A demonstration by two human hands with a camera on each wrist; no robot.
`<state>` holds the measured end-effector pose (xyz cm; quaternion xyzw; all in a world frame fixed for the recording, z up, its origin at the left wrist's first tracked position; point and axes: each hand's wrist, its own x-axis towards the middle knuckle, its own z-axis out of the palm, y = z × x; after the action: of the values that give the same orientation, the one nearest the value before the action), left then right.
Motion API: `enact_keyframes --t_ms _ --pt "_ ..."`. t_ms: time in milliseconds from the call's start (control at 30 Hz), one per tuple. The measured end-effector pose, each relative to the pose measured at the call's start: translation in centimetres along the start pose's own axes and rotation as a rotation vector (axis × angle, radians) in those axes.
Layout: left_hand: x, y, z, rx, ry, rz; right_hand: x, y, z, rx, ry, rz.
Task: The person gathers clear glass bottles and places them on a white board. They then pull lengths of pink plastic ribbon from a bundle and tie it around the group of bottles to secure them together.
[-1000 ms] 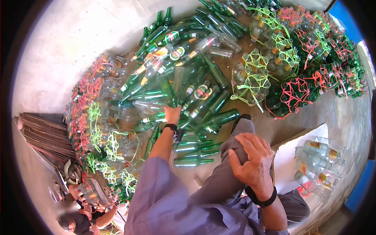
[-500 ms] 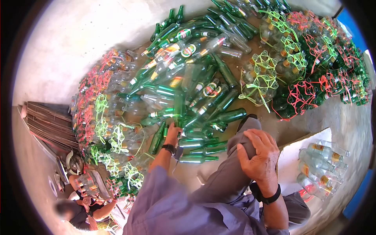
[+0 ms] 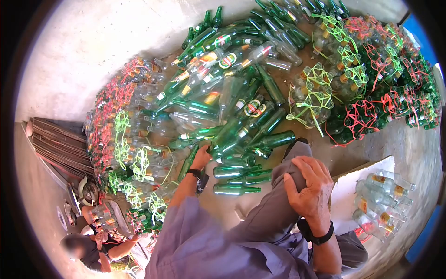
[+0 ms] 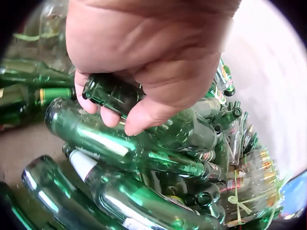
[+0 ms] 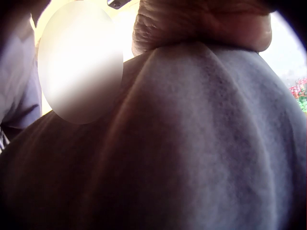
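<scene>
My left hand (image 3: 200, 158) grips a green glass bottle (image 3: 226, 134) by its neck at the near edge of the loose bottle pile. Up close in the left wrist view, thumb and fingers curl round the dark green neck (image 4: 111, 94), its mouth poking out on the left. Other green bottles (image 4: 91, 132) lie just below that hand. My right hand (image 3: 310, 188) rests on the bent knee, fingers relaxed, holding nothing. The right wrist view shows its palm edge (image 5: 201, 26) on the grey trouser cloth (image 5: 192, 134).
Bundles of bottles tied with pink and green strips stand at the left (image 3: 123, 125) and right (image 3: 367, 111). Three green bottles (image 3: 237, 189) lie in a row before me. Clear bottles (image 3: 383, 200) rest on a pale board (image 3: 341, 195). Another person (image 3: 93, 253) sits lower left.
The left hand has drawn back toward me with the green bottle. That bottle has swung from leaning left to pointing up and right. My right hand stays on the knee.
</scene>
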<state>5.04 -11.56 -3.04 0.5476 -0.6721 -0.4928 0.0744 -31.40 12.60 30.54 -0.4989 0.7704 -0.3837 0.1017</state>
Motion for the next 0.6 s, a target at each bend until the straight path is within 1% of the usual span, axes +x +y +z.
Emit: enact_keyframes --t_ms 33,100,133,200,233,267,300,333,400,433,467,533,567,600 --pt "0.3 1.1 -0.4 0.001 -0.001 -0.003 0.0 0.0 0.1 0.002 0.001 -0.003" --pt "0.5 4.2 -1.5 0.477 0.005 0.052 0.1 0.0 0.2 0.004 -0.004 0.000" --pt "1.2 3.8 -1.7 0.478 0.005 0.051 0.2 -0.1 0.2 0.005 -0.007 0.001" --pt "2.9 2.0 -1.7 0.337 -0.086 -0.065 0.3 -0.2 0.3 0.007 -0.013 0.005" --pt "3.0 3.6 -1.9 0.336 -0.088 -0.065 0.3 -0.2 0.3 0.010 -0.018 0.008" --pt "2.6 6.4 -2.3 0.482 -0.118 -0.082 0.4 -0.2 0.4 0.008 -0.020 0.009" --pt "2.5 8.1 -2.5 0.628 -0.148 -0.099 0.4 -0.3 0.4 0.007 -0.024 0.005" --pt "3.0 7.6 -2.7 0.628 -0.150 -0.101 0.5 -0.3 0.4 0.007 -0.028 -0.001" --pt "3.9 5.5 -3.6 0.244 0.126 0.065 0.7 -0.4 0.6 0.016 -0.031 0.001" --pt "4.5 5.5 -4.6 0.124 0.127 0.026 0.8 -0.5 0.8 0.027 -0.031 -0.002" --pt "5.1 5.6 -5.2 0.127 0.132 0.022 0.9 -0.6 0.9 0.033 -0.034 -0.004" --pt "6.5 5.8 -6.3 0.436 0.426 0.037 1.2 -0.7 1.0 0.022 -0.046 -0.011" --pt "7.1 6.3 -7.4 0.509 0.331 0.012 1.2 -0.8 1.2 0.023 -0.048 -0.012" --pt "7.5 6.7 -8.1 0.509 0.332 0.011 1.2 -0.8 1.3 0.025 -0.048 -0.013"
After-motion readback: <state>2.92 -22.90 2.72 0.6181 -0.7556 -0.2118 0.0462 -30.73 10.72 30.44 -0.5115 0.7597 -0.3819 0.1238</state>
